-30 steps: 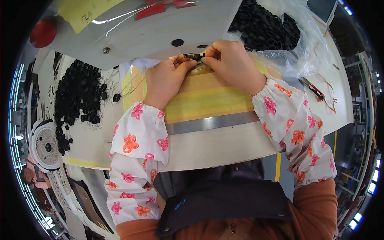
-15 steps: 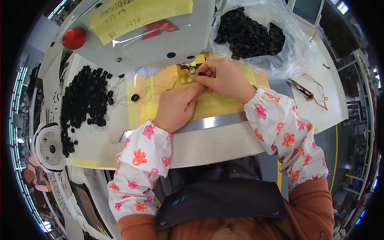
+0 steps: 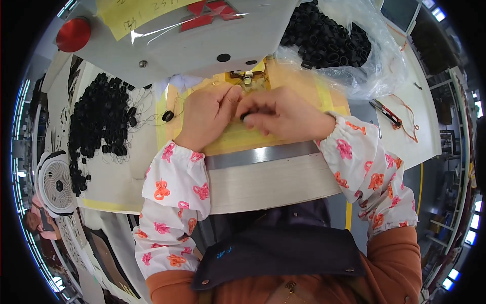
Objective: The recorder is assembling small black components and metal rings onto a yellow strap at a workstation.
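- On the tabletop [image 3: 273, 186], between its near edge and the sewing machine [image 3: 177, 48], we see the piece in hand: a small black loop [image 3: 244, 116], blurred and partly hidden by fingers.
- Our right hand [image 3: 284, 115] pinches this loop narrowly between thumb and fingers; our left hand [image 3: 208, 114] is bunched just beside it, and we cannot tell whether it grips anything.
- Toward the tabletop's left edge lies a large heap of black loops [image 3: 98, 116] trailing threads [image 3: 149, 120]; we take these as already stitched.
- One threaded loop [image 3: 168, 116] lies apart from the heap, nearer our left hand; it also looks done.
- Toward the far right corner, a clear plastic bag [image 3: 389, 66] holds many loose loops [image 3: 326, 38] with no threads that we can make out; we judge these as left to do.
- We make out no loop under the presser foot [image 3: 247, 80], so the pinched one's stage stays uncertain.
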`<action>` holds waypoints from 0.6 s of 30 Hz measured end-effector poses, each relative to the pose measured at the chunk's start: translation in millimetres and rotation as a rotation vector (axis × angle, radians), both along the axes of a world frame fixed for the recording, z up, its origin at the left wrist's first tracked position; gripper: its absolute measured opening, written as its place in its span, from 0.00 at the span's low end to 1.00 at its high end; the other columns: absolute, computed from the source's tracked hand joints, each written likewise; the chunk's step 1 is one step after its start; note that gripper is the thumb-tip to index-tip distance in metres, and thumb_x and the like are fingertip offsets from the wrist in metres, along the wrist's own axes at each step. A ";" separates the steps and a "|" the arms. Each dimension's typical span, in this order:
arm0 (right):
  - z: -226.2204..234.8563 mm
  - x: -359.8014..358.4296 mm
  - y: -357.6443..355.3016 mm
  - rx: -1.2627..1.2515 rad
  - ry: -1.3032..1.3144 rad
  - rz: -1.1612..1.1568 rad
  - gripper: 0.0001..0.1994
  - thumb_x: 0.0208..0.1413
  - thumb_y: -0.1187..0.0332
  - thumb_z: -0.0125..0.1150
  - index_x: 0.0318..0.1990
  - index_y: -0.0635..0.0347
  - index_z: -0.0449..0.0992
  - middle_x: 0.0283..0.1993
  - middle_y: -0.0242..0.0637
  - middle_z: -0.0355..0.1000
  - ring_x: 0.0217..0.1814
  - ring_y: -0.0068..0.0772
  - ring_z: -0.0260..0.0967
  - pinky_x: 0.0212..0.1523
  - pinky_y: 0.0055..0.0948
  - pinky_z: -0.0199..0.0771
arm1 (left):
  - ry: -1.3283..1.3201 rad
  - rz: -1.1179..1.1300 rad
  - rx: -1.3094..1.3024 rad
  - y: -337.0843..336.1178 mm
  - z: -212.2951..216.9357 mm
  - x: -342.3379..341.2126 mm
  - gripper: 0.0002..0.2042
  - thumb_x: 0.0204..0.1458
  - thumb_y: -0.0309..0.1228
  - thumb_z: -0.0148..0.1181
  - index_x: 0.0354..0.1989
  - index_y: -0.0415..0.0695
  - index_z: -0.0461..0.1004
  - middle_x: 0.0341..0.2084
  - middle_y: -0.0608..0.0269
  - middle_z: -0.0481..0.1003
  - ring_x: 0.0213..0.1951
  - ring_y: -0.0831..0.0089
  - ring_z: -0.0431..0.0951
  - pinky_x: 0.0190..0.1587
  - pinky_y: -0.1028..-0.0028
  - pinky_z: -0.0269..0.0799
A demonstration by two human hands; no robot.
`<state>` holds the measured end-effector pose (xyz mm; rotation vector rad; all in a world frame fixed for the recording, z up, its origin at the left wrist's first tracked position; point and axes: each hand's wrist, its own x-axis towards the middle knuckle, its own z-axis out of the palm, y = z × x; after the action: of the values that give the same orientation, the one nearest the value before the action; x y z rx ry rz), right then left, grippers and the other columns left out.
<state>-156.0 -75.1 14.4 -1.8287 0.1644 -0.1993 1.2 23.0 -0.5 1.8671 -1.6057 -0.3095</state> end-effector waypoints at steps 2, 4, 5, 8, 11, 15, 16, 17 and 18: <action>-3.5 1.3 -20.1 0.087 0.120 -0.166 0.05 0.54 0.74 0.50 0.37 0.65 0.67 0.25 0.31 0.69 0.20 0.16 0.62 0.22 0.15 0.63 | 0.040 0.015 -0.077 -3.1 -6.1 -3.0 0.08 0.50 0.33 0.52 0.33 0.43 0.73 0.15 0.57 0.70 0.19 0.63 0.70 0.24 0.70 0.64; -4.0 4.4 -26.3 0.145 0.104 -0.173 0.06 0.54 0.73 0.50 0.37 0.65 0.66 0.24 0.32 0.69 0.19 0.16 0.62 0.20 0.15 0.63 | 0.079 0.030 -0.151 -4.8 -5.0 -8.9 0.07 0.49 0.33 0.54 0.33 0.43 0.73 0.14 0.58 0.69 0.18 0.65 0.69 0.23 0.71 0.63; -3.2 4.8 -28.2 0.202 0.084 -0.181 0.06 0.55 0.72 0.50 0.38 0.64 0.64 0.24 0.33 0.69 0.18 0.16 0.62 0.19 0.15 0.62 | 0.202 0.032 -0.109 -2.8 -1.1 -12.9 0.07 0.48 0.31 0.55 0.34 0.43 0.73 0.13 0.60 0.68 0.16 0.69 0.67 0.22 0.73 0.62; -1.0 7.3 -30.2 0.197 0.114 -0.139 0.06 0.55 0.71 0.50 0.36 0.63 0.62 0.23 0.34 0.69 0.17 0.17 0.62 0.17 0.16 0.62 | 0.362 0.066 -0.047 0.4 1.1 -16.0 0.08 0.46 0.28 0.57 0.35 0.43 0.73 0.11 0.63 0.66 0.15 0.75 0.64 0.21 0.77 0.60; -2.2 10.3 -30.6 0.160 0.151 -0.124 0.06 0.55 0.71 0.50 0.34 0.63 0.62 0.22 0.33 0.68 0.17 0.17 0.62 0.16 0.16 0.61 | 0.394 0.103 -0.016 -0.2 -0.7 -15.2 0.09 0.45 0.27 0.58 0.36 0.42 0.72 0.11 0.64 0.66 0.15 0.78 0.63 0.21 0.78 0.60; -0.1 15.1 -31.1 0.146 0.190 -0.106 0.06 0.55 0.71 0.50 0.34 0.64 0.62 0.22 0.33 0.69 0.17 0.17 0.62 0.15 0.16 0.61 | 0.331 0.108 -0.003 -2.2 -0.5 -13.9 0.08 0.45 0.27 0.58 0.35 0.41 0.72 0.12 0.63 0.67 0.16 0.79 0.64 0.21 0.79 0.60; 0.4 14.4 -30.7 0.151 0.205 -0.124 0.06 0.55 0.71 0.50 0.35 0.64 0.63 0.22 0.33 0.69 0.17 0.16 0.63 0.15 0.15 0.61 | 0.329 0.110 -0.009 -3.6 -0.7 -14.0 0.08 0.45 0.27 0.58 0.35 0.41 0.72 0.12 0.63 0.67 0.16 0.79 0.64 0.21 0.79 0.60; 1.0 13.8 -30.2 0.157 0.219 -0.142 0.06 0.55 0.71 0.50 0.35 0.64 0.63 0.23 0.34 0.69 0.17 0.16 0.63 0.15 0.15 0.61 | 0.330 0.105 0.003 -3.5 -0.6 -14.8 0.08 0.46 0.27 0.57 0.35 0.41 0.72 0.13 0.62 0.68 0.16 0.77 0.65 0.22 0.78 0.61; 2.0 14.0 -27.1 0.155 0.217 -0.137 0.06 0.55 0.71 0.50 0.35 0.64 0.63 0.23 0.34 0.69 0.17 0.16 0.63 0.15 0.15 0.61 | 0.332 0.104 0.020 -2.2 -0.7 -15.1 0.08 0.46 0.28 0.57 0.34 0.41 0.72 0.13 0.61 0.69 0.16 0.75 0.67 0.22 0.77 0.62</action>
<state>-142.0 -102.3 16.3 -1.6828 0.4466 -0.0807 -13.9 20.8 -1.3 1.7963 -1.2826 -0.5589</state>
